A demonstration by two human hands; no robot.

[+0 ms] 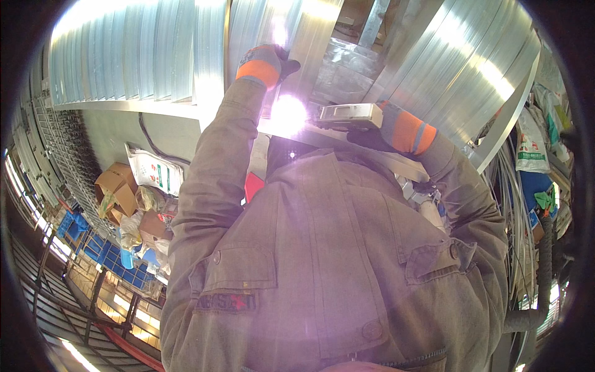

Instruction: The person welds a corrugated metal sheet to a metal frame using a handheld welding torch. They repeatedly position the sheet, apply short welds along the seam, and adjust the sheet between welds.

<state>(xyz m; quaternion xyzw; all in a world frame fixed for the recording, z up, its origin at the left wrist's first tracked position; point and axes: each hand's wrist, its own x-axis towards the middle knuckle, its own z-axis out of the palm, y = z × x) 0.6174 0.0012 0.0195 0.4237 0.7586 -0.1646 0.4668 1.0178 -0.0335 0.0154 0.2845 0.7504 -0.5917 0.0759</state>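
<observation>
My left hand (266, 64), in a grey glove with an orange cuff, is up over the long silvery metal profiles (310, 43). Its fingers look curled and the thumb sticks out to the right; anything inside them is hidden. To the right and closer to me, my right hand (403, 128), gloved the same way, is closed on a pale, box-shaped tool (350, 115) with a rectangular recessed face. A dazzling white-violet light (289, 115) shines just left of the tool and washes out what lies there. Whether the tool touches the metal cannot be made out.
More ribbed metal profiles (136, 56) lie at the far left, and others (458, 62) at the far right. Cardboard boxes (116, 187) and bags stand low on the left. A white bag (532, 149) hangs at the right, above a thick dark hose (544, 273).
</observation>
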